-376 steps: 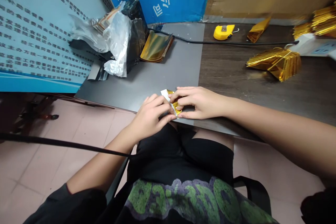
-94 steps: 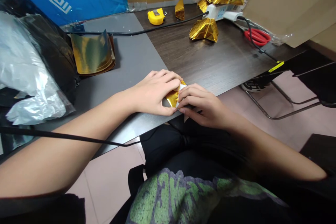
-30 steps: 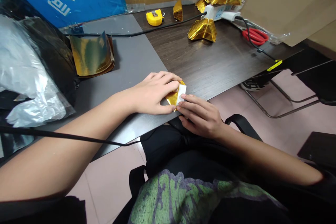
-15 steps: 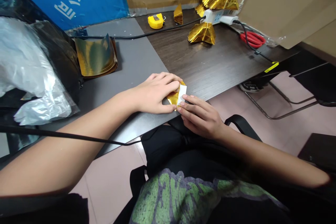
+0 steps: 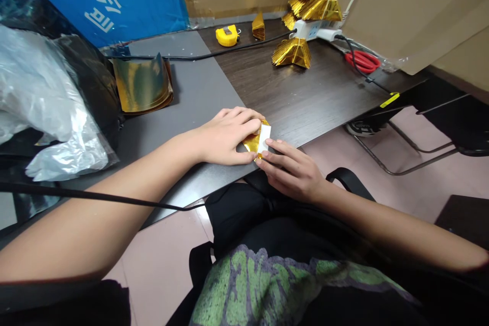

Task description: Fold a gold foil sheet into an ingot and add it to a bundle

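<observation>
A small folded piece of gold foil paper (image 5: 256, 140), white on its back, lies at the near edge of the dark wooden table (image 5: 317, 94). My left hand (image 5: 225, 135) presses down on it with fingers curled over its left part. My right hand (image 5: 292, 170) comes from below the table edge, its fingertips pinching the paper's near corner. Part of the paper is hidden under both hands.
A stack of gold sheets (image 5: 143, 86) lies on the grey mat (image 5: 198, 91) beside plastic bags (image 5: 49, 97). Folded gold pieces (image 5: 292, 52), a yellow tape measure (image 5: 226, 35), a power strip (image 5: 311, 30), red scissors (image 5: 361, 61) and a black cable (image 5: 214, 53) sit farther back.
Both hands stay on the gold paper; my right hand has slid slightly toward the paper's near corner. The view has shifted a little.
</observation>
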Available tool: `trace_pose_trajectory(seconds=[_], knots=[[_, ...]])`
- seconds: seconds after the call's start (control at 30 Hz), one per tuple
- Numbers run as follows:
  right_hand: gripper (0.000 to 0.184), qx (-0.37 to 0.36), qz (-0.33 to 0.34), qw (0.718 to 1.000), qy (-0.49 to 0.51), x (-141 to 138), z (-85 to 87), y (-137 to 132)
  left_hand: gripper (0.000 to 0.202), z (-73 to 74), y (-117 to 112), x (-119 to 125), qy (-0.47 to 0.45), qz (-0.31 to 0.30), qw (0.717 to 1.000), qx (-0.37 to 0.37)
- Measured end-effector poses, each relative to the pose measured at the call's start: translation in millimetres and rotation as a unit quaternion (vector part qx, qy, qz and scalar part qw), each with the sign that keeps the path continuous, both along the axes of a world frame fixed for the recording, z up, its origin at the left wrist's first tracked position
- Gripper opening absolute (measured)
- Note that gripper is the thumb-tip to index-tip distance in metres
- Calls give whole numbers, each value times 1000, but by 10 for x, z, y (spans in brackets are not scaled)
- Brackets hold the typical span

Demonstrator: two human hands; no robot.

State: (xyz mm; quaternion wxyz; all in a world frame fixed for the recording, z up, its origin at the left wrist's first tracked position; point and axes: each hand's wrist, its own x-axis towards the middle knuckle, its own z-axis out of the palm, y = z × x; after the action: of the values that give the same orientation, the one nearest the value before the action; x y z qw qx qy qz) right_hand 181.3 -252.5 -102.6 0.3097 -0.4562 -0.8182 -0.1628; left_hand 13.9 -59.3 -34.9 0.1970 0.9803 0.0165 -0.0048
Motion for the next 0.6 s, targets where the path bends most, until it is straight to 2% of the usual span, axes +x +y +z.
trace_pose_trajectory(seconds=[0.3, 0.6], knots=[[69, 7, -12, 999, 42, -55, 18, 21, 36, -10, 1, -5, -6, -3, 1000, 4], [45, 18, -8, 1000, 3, 2, 9, 32, 36, -11, 4, 1, -1, 0, 1000, 8]])
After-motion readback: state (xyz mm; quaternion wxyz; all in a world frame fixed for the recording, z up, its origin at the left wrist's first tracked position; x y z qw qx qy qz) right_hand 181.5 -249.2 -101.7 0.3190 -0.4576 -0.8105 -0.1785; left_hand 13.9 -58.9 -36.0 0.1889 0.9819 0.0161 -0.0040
